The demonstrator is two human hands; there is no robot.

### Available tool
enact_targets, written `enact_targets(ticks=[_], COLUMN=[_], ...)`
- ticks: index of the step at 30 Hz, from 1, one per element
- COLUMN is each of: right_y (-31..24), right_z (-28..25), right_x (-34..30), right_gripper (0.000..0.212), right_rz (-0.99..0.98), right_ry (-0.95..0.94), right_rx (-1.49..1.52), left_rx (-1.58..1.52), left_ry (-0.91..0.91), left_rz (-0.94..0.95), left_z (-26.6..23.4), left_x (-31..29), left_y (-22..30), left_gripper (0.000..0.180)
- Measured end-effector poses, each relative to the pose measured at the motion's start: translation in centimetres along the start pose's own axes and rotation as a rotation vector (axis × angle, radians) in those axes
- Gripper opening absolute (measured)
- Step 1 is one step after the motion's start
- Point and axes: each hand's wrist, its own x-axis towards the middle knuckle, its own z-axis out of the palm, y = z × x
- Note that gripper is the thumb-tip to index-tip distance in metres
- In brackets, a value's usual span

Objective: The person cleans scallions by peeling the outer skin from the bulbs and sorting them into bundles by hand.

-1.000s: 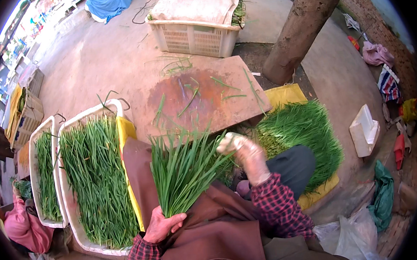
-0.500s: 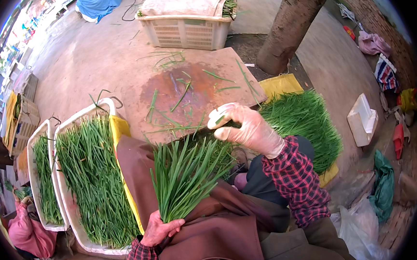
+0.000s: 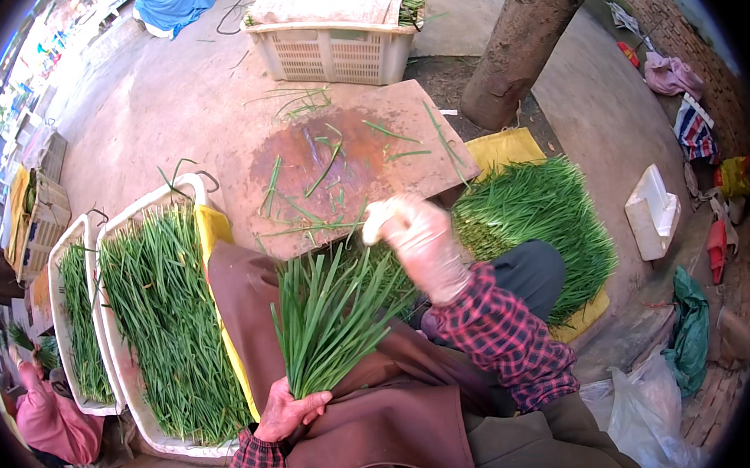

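Observation:
My bare left hand (image 3: 290, 411) is closed round the lower ends of a bunch of garlic chives (image 3: 320, 320). The long green leaves fan upward over the brown apron (image 3: 379, 416) on my lap. Just above the leaf tips, to the right, is my right hand (image 3: 419, 244) in a pale, thin glove. Its fingers are curled and smeared by motion, and anything between them cannot be made out. Loose chive leaves (image 3: 325, 170) lie on a stained low board (image 3: 392, 111) in front of me.
Two white crates (image 3: 159, 197) packed with chives stand at left. A chive pile (image 3: 539, 214) lies on yellow sacking (image 3: 508, 148) at right, near a tree trunk (image 3: 515, 59). A covered plastic crate (image 3: 336, 54) stands beyond the board. A person in pink (image 3: 53, 417) sits far left.
My right hand has swung left and slightly down, nearer the bunch. My left hand and the bunch stay almost where they were. At far left, the other person's hand has moved a little.

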Motion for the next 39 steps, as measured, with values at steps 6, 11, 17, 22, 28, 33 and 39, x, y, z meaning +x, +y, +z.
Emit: enact_targets(ticks=[6,11,17,22,28,33,39], right_y=[0.3,1.4,4.4,4.7,4.6,2.2,2.4], right_z=[-3.5,-1.8,0.1,-2.8,-5.2,-4.3,-1.1], right_x=[1.5,0.2,-1.9,-1.2,-0.7,0.1,0.4], right_gripper=[0.023,0.040,0.021,0.017,0.014,0.026,0.028], right_rz=[0.250,0.158,-0.383,0.279,0.318,0.202,0.117], right_ry=[-0.238,-0.512,-0.279,-0.012,-0.026,-0.358,-0.777], right_rx=[-0.012,-0.088,-0.677,-0.077,0.049,0.041,-0.097], left_rx=[-0.019,0.006,-0.007,0.029,0.077,0.109,0.115], left_ry=[-0.013,-0.012,0.019,0.012,0.010,0.007,0.025], left_rz=[-0.011,-0.021,-0.004,-0.004,0.017,0.015,0.014], left_z=[-0.1,0.0,0.2,0.0,-0.5,-0.8,-0.2], left_x=[-0.1,-0.1,-0.2,-0.4,-0.6,-0.9,-0.9], left_y=[0.2,0.2,0.5,0.4,0.4,0.4,0.5], left_gripper=[0.014,0.013,0.012,0.014,0.017,0.016,0.016])
